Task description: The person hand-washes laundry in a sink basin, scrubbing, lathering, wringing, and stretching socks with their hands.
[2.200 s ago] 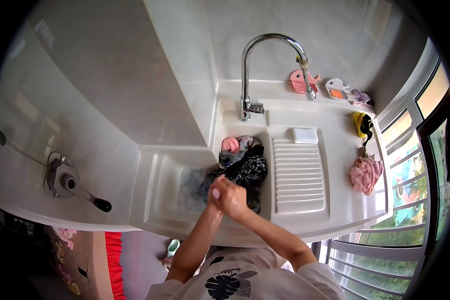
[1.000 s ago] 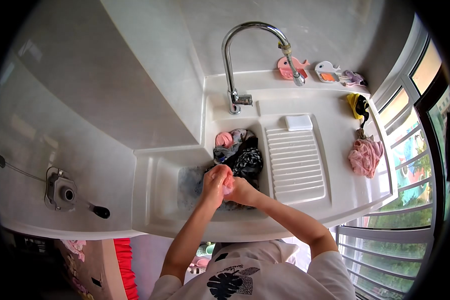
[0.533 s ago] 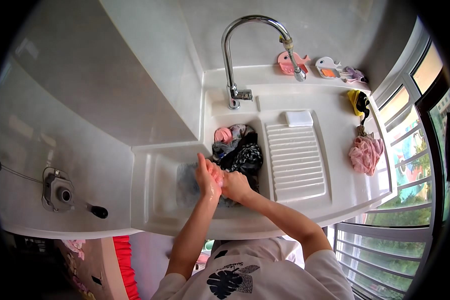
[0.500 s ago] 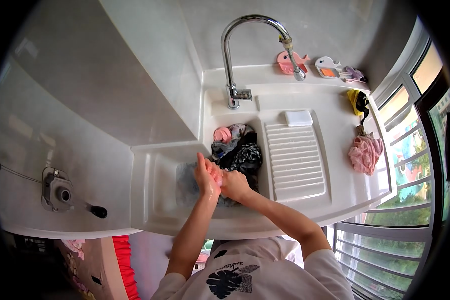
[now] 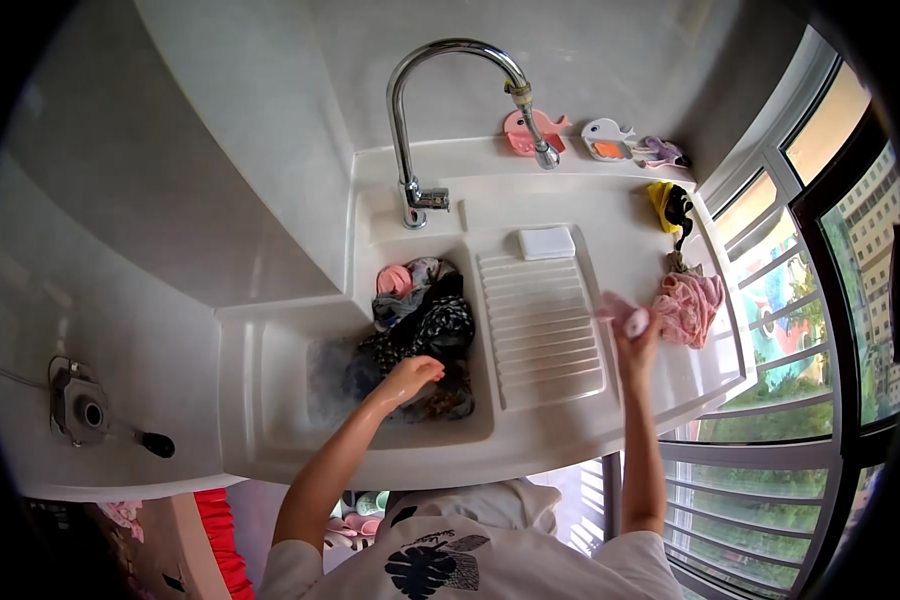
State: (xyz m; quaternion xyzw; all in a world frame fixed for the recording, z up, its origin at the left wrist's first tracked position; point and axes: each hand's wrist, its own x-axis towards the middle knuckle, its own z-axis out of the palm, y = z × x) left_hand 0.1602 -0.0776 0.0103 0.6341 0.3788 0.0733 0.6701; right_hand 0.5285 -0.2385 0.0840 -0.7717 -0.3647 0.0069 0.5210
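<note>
Over the right part of the sink basin (image 5: 260, 370), my left hand (image 5: 413, 380) hovers with its fingers curled together, and nothing shows in them. Beneath and beyond it, wet laundry (image 5: 435, 325) lies heaped in cloudy water, mostly black and patterned, with a pink piece (image 5: 394, 281) on top. My right hand (image 5: 638, 345) is raised at the right edge of the ribbed washboard (image 5: 545, 330), gripping a small wet pink cloth (image 5: 620, 308) that is partly smeared by motion. Close to its right lies a crumpled pink garment (image 5: 690, 308) on the counter.
A chrome faucet (image 5: 400, 130) arches over the back. A white soap bar (image 5: 547, 243) sits atop the washboard. Two whale-shaped soap dishes, pink (image 5: 532, 135) and white (image 5: 607, 138), stand on the back ledge. A yellow and black cloth (image 5: 670, 208) lies by the window.
My hands, pressed together over the basin before, have parted. The right has swung right across the washboard with the small pink cloth; the left stays over the laundry. The view has shifted right.
</note>
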